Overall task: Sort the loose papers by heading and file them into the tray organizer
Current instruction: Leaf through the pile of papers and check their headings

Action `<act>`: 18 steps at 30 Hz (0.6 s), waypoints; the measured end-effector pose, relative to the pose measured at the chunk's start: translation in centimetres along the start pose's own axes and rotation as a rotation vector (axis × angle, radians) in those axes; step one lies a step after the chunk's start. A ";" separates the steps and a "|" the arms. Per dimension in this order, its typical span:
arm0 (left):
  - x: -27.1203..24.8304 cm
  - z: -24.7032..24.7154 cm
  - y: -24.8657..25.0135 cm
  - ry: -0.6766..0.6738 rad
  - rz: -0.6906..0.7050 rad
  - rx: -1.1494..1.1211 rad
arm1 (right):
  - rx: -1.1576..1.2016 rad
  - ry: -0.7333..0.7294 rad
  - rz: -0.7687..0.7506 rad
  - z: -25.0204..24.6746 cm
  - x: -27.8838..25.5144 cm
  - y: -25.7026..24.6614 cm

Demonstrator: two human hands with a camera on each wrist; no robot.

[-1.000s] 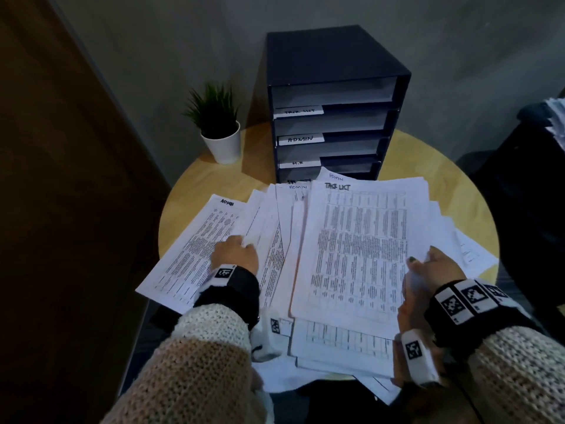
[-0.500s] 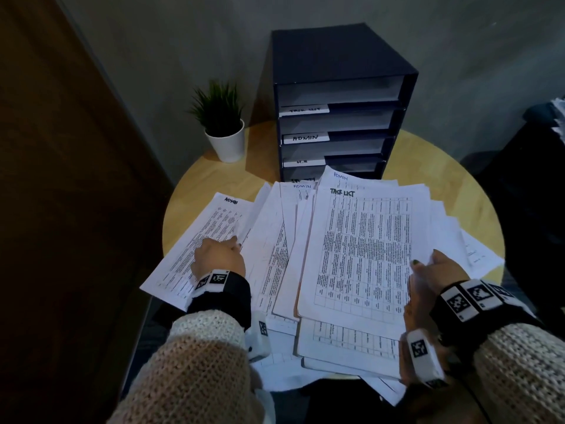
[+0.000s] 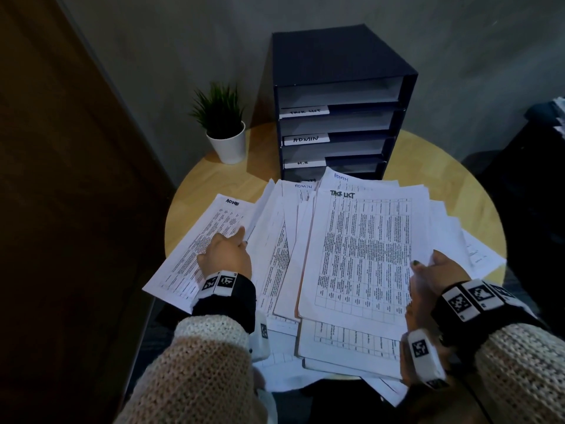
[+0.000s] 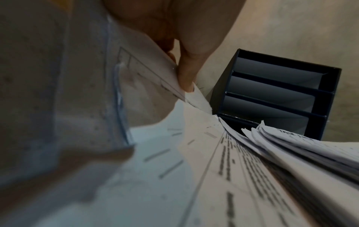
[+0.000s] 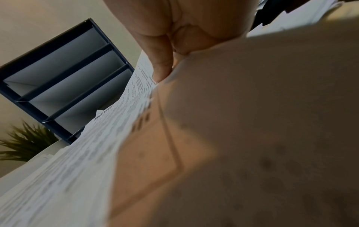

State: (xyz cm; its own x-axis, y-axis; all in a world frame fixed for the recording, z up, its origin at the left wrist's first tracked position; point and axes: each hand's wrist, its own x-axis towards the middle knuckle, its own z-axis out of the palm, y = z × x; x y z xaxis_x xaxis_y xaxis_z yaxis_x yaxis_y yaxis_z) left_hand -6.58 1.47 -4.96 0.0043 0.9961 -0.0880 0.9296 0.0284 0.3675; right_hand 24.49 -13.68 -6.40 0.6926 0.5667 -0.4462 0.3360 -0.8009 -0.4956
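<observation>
Loose printed papers (image 3: 284,240) lie fanned over the round wooden table (image 3: 428,179). The top right sheet is headed TASK LIST (image 3: 367,249); the far left sheet is headed ADMIN (image 3: 211,228). My left hand (image 3: 226,255) rests on the ADMIN sheet's right edge with the index finger stretched out. In the left wrist view its fingers (image 4: 186,72) pinch a lifted sheet edge. My right hand (image 3: 440,270) grips the right edge of the TASK LIST sheet, thumb on top. The dark blue tray organizer (image 3: 336,56) stands behind, with shelves labelled TASK LIST, ADMIN and H.R.; papers hide its lowest shelf.
A small potted plant (image 3: 224,130) stands left of the organizer. A brown panel (image 3: 61,209) runs along the left side. A dark piece of furniture with more papers (image 3: 559,114) is at the right. Several sheets overhang the table's near edge.
My left hand has slid left from the middle sheets to the ADMIN sheet, and its index finger now points out. The right hand keeps its hold on the TASK LIST sheet.
</observation>
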 end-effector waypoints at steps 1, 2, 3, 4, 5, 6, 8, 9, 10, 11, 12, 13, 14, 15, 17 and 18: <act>-0.2 0.0 0.1 0.011 0.020 0.010 | 0.004 -0.001 0.002 0.0 0.0 0.0; -0.3 0.1 0.1 0.031 0.038 0.013 | 0.002 0.000 -0.001 0.0 0.0 0.0; -0.5 0.0 0.2 0.057 0.050 0.005 | -0.002 0.002 -0.004 0.0 0.0 0.0; -0.5 0.0 0.3 0.078 0.055 -0.008 | -0.005 0.008 -0.012 0.1 0.1 0.0; -0.6 0.1 0.3 0.094 0.054 -0.025 | -0.002 0.018 -0.019 0.2 0.1 0.1; -0.6 0.2 0.3 0.113 0.053 -0.041 | 0.007 0.028 -0.024 0.2 0.1 0.2; -0.6 0.4 0.1 0.169 0.060 -0.033 | 0.028 0.039 -0.025 0.3 0.2 0.3; -0.6 0.5 0.0 0.198 0.066 -0.012 | 0.033 0.034 -0.024 0.2 0.1 0.3; -0.7 0.5 0.1 0.220 0.075 0.000 | 0.030 0.028 -0.023 0.2 0.1 0.2; -0.8 0.5 0.2 0.232 0.090 -0.011 | 0.019 0.024 -0.021 0.2 0.0 0.2; -0.8 0.5 0.3 0.228 0.108 -0.058 | 0.012 0.022 -0.018 0.2 0.0 0.1; -0.9 0.6 0.4 0.202 0.111 -0.142 | 0.011 0.021 -0.015 0.1 -0.1 0.1; -0.9 0.5 0.6 0.161 0.094 -0.239 | 0.013 0.020 -0.015 0.1 -0.1 0.1; -0.8 0.5 0.6 0.113 0.061 -0.325 | 0.013 0.019 -0.014 0.1 -0.1 0.1; -0.6 0.4 0.5 0.084 0.029 -0.388 | 0.011 0.018 -0.015 0.2 -0.1 0.2; -0.5 0.4 0.4 0.097 0.034 -0.393 | 0.012 0.017 -0.016 0.2 -0.1 0.2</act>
State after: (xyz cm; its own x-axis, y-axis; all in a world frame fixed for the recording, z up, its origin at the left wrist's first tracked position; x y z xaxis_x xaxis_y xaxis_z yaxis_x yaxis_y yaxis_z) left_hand -6.06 0.94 -5.19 -0.0198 0.9997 0.0112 0.7181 0.0064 0.6959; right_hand 24.37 -13.86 -6.56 0.6984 0.5755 -0.4254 0.3392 -0.7896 -0.5113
